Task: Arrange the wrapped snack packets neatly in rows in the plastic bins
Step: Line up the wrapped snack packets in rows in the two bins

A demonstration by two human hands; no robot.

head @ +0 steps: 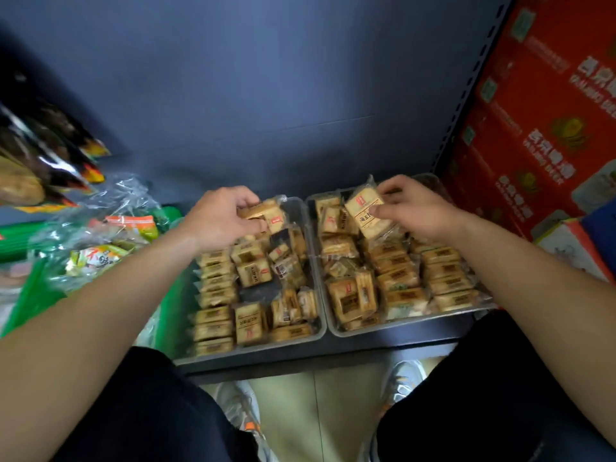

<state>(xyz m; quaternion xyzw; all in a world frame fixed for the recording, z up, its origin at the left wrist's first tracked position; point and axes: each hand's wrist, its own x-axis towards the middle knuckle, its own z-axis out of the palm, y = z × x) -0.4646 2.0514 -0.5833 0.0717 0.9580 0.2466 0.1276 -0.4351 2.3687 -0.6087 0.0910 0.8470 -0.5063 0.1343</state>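
Two clear plastic bins sit side by side on a low dark shelf: the left bin [318, 325] and the right bin [336, 331]. Both hold many tan wrapped snack packets, some lined in rows [213, 305], others loose in the middle. My left hand [220, 218] reaches over the far end of the left bin and grips a few packets [266, 211]. My right hand [413, 208] is over the far end of the right bin and pinches one tan packet [363, 211], tilted up above the pile.
Red printed cartons [540, 121] are stacked at the right. Bagged snacks in clear and green wrappers [100, 235] lie left of the bins. The dark blue shelf back [266, 95] rises behind. My knees and shoes [240, 405] are below the shelf edge.
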